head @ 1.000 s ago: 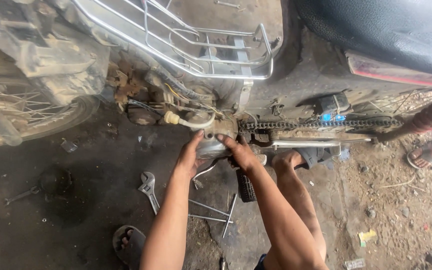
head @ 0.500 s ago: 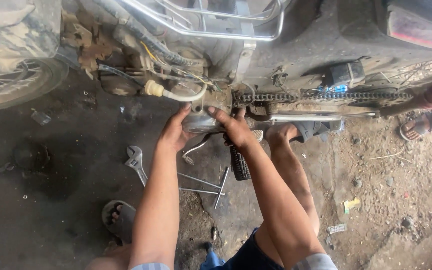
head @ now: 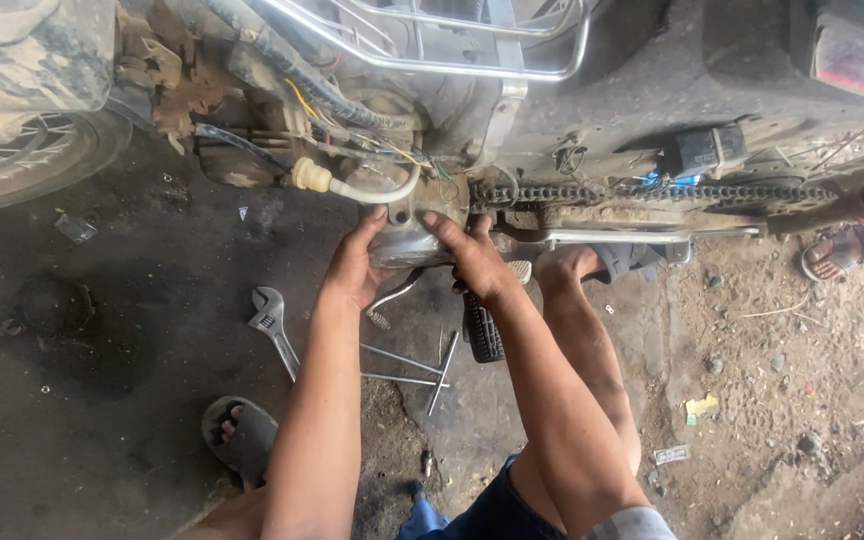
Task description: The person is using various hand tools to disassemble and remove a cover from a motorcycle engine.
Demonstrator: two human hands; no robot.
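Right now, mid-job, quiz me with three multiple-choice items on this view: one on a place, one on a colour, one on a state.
1. Where does the adjustable wrench lie?
A. on the ground by the left forearm
B. hung on the chrome rack
C. on the drive chain

2. What colour is the metal cover between the hands?
A. red
B. silver-grey
C. green

3. How do the hands meet that cover?
A. both hang clear of it
B. only the right touches
C. left hand and right hand both press on it

Answers: 1 A, it rests on dark ground beside the arm. 2 B, bare metal shows. 3 C, fingers lie on both sides.
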